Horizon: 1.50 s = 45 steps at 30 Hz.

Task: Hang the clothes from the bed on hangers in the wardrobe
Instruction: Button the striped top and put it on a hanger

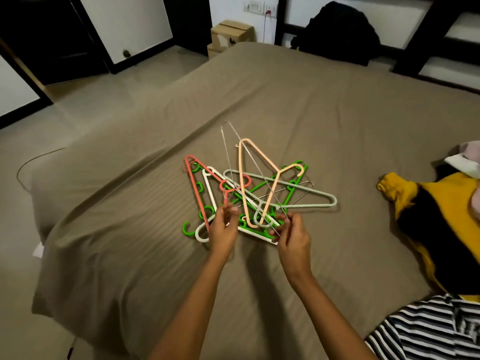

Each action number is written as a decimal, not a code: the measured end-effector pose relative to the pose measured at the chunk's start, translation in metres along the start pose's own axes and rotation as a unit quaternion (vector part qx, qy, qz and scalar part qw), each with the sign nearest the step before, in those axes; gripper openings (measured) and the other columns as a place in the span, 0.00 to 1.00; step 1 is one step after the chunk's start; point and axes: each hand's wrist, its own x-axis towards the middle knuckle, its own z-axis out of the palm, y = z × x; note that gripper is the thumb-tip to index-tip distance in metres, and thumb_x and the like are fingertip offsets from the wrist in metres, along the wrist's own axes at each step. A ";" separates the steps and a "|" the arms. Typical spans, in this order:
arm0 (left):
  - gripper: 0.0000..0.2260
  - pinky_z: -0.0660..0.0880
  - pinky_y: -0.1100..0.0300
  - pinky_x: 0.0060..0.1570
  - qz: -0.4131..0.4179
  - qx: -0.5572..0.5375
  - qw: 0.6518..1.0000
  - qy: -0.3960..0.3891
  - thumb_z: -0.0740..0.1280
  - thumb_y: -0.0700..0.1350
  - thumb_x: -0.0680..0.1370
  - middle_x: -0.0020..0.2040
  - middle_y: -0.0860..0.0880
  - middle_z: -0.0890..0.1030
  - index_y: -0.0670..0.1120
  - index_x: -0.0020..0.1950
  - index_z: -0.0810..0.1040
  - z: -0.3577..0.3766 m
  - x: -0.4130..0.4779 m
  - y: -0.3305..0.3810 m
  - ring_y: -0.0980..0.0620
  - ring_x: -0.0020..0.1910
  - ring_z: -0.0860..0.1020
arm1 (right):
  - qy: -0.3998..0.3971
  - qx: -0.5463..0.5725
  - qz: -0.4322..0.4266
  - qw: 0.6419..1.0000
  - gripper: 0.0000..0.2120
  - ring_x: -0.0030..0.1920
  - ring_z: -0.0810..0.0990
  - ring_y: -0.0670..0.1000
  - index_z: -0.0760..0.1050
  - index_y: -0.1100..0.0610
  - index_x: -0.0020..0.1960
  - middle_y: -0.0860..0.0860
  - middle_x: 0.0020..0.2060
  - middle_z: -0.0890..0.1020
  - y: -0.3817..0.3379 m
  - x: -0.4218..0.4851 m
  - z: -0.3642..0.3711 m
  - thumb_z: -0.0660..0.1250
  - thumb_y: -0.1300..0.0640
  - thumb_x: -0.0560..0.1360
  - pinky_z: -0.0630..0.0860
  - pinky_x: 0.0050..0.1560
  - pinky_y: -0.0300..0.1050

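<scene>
Your hands meet at the near edge of the hanger pile [244, 203], which lies on the bed [337, 126]. Both hold the wire hanger [254, 162] above the pile. Its long axis runs from you toward the pile's far side, with its narrow looped end pointing away and raised.

Your left hand [223, 227] has its fingertips bunched and pinched on the wire at the pile's near-left edge. Your right hand [291, 235] pinches the other wire end between thumb and fingers at the pile's near-right edge. Both forearms reach forward with the wrists nearly straight, the backs of the hands facing you.

In the pile, the peach hanger [242, 178] points away from you like the wire one. The grey hanger [311, 194] lies crosswise, its end sticking out to the pile's right. The coral hanger [197, 193] runs along the pile's left side.

Right of the pile, well apart, lies a yellow-and-black garment [397, 188]. A striped shirt [428, 331] lies nearer you than that. Beyond the pile stands a cardboard box [231, 32] with a dark mark too small to read.
</scene>
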 end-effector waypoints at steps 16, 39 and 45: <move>0.05 0.78 0.67 0.38 0.035 -0.100 0.901 -0.420 0.58 0.32 0.80 0.39 0.43 0.78 0.38 0.50 0.73 0.173 -0.121 0.154 0.60 0.33 0.80 | -0.005 -0.238 0.090 0.967 0.33 0.68 0.64 0.58 0.59 0.66 0.71 0.63 0.68 0.66 0.024 -0.064 -0.260 0.69 0.54 0.73 0.59 0.70 0.43; 0.11 0.72 0.49 0.51 0.140 0.419 0.805 -0.396 0.65 0.41 0.77 0.53 0.37 0.79 0.39 0.57 0.72 0.365 -0.297 0.027 0.37 0.53 0.77 | -0.057 -0.500 0.222 0.835 0.16 0.53 0.79 0.55 0.68 0.42 0.63 0.48 0.56 0.80 0.118 -0.179 -0.545 0.54 0.56 0.79 0.74 0.45 0.48; 0.24 0.70 0.46 0.60 0.225 0.468 0.781 -0.347 0.67 0.43 0.77 0.70 0.38 0.63 0.45 0.71 0.64 0.400 -0.311 -0.009 0.37 0.64 0.69 | 0.004 -0.479 0.211 0.852 0.16 0.52 0.80 0.55 0.71 0.44 0.63 0.48 0.55 0.80 0.133 -0.183 -0.556 0.55 0.57 0.79 0.74 0.44 0.48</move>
